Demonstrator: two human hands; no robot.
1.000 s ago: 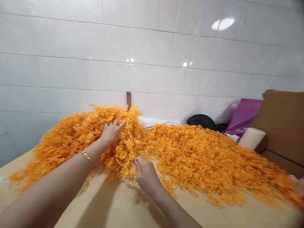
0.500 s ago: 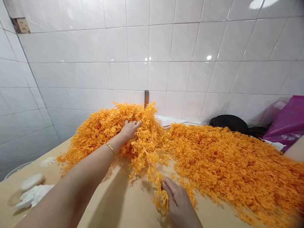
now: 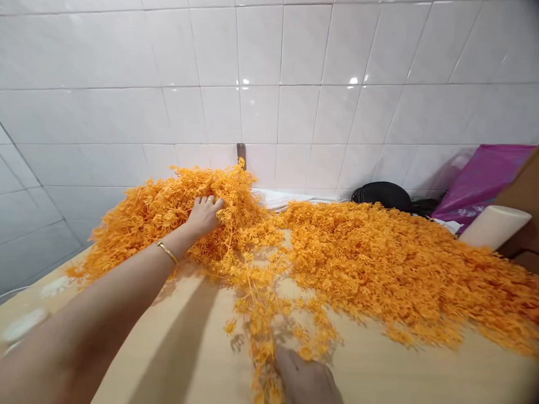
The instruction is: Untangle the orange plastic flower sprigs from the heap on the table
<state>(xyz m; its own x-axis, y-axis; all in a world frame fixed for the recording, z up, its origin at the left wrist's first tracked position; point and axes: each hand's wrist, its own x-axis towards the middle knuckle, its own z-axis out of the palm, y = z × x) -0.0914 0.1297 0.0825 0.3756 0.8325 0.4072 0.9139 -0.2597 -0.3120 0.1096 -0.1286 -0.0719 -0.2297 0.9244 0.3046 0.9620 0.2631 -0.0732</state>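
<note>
A heaped pile of orange feathery plant sprigs (image 3: pixel 149 209) lies at the left, against the tiled wall. My left hand (image 3: pixel 205 215), with a gold bracelet at its wrist, rests on the pile's near side. Its fingers curl into the sprigs, and their tips are buried. Low in the middle, my right hand (image 3: pixel 307 380) is closed on an orange sprig (image 3: pixel 259 308) that trails from the left pile. Motion blurs this hand a little, and its fingertips are partly hidden by the small leaves.
A broad spread of orange sprigs (image 3: pixel 391 265) covers the right of the tan table (image 3: pixel 167 351). Behind it are a black pouch (image 3: pixel 380 195), a purple bag (image 3: pixel 478 180), a white roll (image 3: pixel 494 227) and a brown cardboard box (image 3: pixel 528 193). Pale objects (image 3: pixel 26 325) lie at the left edge.
My right hand has drawn the sprig down towards me, stretching it away from the left pile. My left hand stays on the pile. The view has turned right and down, showing the box.
</note>
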